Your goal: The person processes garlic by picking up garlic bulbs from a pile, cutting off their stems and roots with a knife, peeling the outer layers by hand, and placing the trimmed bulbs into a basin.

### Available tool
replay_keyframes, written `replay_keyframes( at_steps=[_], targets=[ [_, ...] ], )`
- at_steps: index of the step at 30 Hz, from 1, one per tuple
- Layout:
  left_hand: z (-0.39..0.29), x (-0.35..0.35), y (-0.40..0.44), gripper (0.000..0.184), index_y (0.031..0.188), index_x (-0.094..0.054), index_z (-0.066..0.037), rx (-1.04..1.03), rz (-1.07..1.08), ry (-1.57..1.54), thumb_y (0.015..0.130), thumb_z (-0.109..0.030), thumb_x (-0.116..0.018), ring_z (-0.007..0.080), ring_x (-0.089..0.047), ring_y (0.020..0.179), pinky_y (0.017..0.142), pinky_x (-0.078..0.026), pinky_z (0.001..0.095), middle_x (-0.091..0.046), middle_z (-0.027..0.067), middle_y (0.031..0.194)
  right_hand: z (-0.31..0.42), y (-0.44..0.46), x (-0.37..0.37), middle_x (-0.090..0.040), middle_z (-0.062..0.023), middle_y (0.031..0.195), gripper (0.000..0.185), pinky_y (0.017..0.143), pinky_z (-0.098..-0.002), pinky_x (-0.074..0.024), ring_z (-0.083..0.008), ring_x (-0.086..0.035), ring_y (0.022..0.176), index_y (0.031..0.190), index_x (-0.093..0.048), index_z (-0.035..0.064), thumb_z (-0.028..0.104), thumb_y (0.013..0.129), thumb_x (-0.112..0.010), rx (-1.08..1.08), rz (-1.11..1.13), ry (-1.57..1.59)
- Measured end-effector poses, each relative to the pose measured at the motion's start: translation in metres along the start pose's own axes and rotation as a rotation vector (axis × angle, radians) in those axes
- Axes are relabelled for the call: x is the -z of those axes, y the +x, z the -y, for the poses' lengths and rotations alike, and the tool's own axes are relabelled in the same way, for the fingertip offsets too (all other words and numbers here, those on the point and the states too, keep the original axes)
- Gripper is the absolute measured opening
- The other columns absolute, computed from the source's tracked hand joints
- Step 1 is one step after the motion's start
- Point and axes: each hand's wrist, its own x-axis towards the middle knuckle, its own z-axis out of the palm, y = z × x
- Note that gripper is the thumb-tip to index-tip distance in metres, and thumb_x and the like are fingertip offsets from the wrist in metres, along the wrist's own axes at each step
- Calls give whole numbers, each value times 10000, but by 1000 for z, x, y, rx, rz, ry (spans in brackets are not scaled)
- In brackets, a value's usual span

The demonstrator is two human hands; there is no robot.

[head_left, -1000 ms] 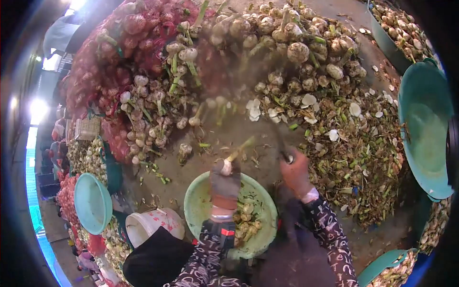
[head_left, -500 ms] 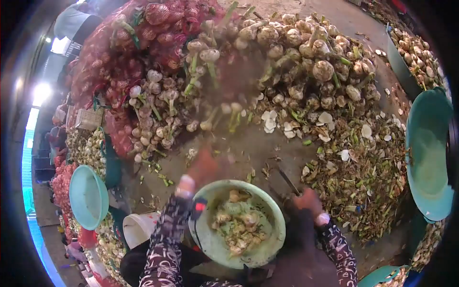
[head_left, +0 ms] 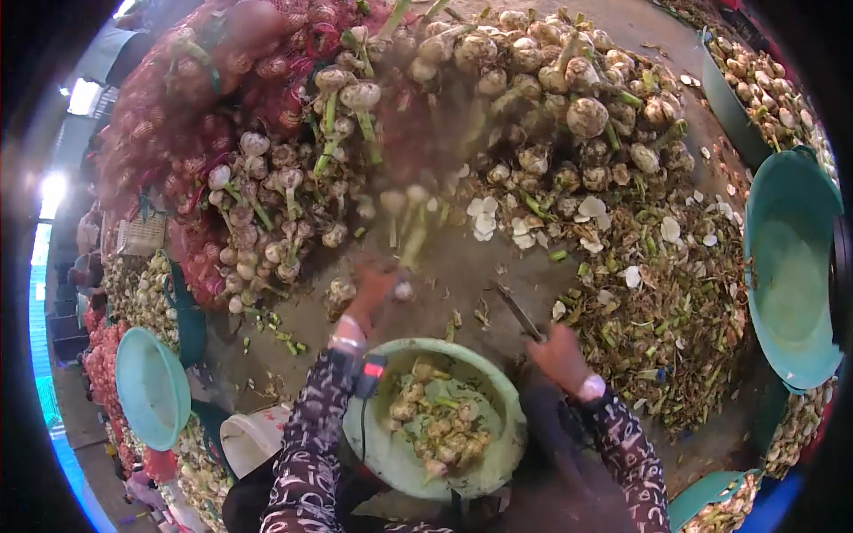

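Note:
My right hand (head_left: 560,354) is closed around a knife (head_left: 518,311), its blade pointing forward and left over the floor. Beyond the bowl, my left hand (head_left: 373,289) is slightly blurred, its fingers closed at a pale garlic bulb (head_left: 403,290) by the fingertips. Just left of that hand lies another garlic bulb (head_left: 339,293). Close in front of me stands a pale green bowl (head_left: 366,444), with trimmed garlic bulbs (head_left: 449,417) inside. Ahead on the floor are garlic bulbs with long stems (head_left: 284,191), partly blurred by a smudge in the middle of the view.
A big heap of garlic (head_left: 569,98) lies ahead, beside red mesh sacks (head_left: 178,115). Stem and root scraps (head_left: 666,329) pile up at right, near a green tub (head_left: 791,266). At left are a light green basin (head_left: 151,386) and a white bucket (head_left: 253,440).
The view has turned slightly, shifting the scene left. My left hand has moved a little forward, with garlic now visible beside it. My right hand keeps the knife, slightly farther forward.

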Motion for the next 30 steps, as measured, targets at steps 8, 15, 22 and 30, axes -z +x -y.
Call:
replay_keyframes(
  at_steps=[8,15,22,30],
  targets=[
    [-81,-52,-113,384,1094,-538,-21,-371,5,349,755,-160,-651,147,-578,840,743,-467,293,-611,64,975,110,4,39,-624,-185,813,339,671,-375,-490,-356,-609,743,967,-603,42,295,743,-608,484,-173,233],
    [-98,-54,-137,481,1259,-361,-11,180,488,-533,836,-134,-555,163,-566,932,786,-470,301,-562,120,1067,8,-2,20,-607,-207,933,334,777,-389,-460,-344,-588,871,981,-609,64,274,722,-603,-115,59,266],
    [-79,-84,-137,517,1246,-358,-13,26,253,-428,797,-83,-604,233,-531,1029,840,-464,340,-500,130,1170,44,-23,21,-627,-194,820,324,754,-370,-472,-342,-605,816,896,-633,29,305,727,-616,-56,189,152],
    [-40,-81,-142,436,1161,-466,-21,-223,232,-374,769,-113,-636,169,-548,971,801,-461,306,-576,83,1061,90,-39,48,-559,-153,588,271,528,-406,-464,-332,-584,597,800,-571,54,299,703,-634,462,28,-193]
  ],
)
